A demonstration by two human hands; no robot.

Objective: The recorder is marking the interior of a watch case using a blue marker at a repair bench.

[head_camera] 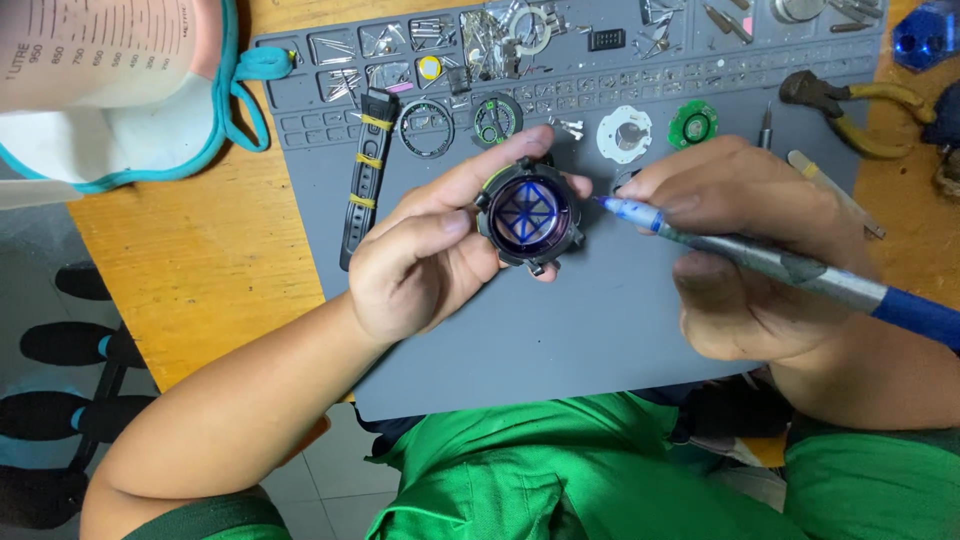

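While the left hand [420, 265] pinches the stripped watch case [529, 213], strap [365, 175] and rings [427, 128] lying at eleven o'clock, the right hand [745, 235] grips a blue-tipped tool [760, 262], reassembly seemingly pending.

Left hand [420, 265] raised in the middle of the view, palm turned up and to the right, thumb laid across the front, index finger stretched along the top, other fingers curled underneath in a pinch. Left forearm bare, coming from the lower left corner. Right hand [745, 245] just beside it on the right, back of the hand up, fingers bent and closed in a writing grip, fingertips pointing left toward the left hand. Right wrist low, near the body. Hands close, not touching.
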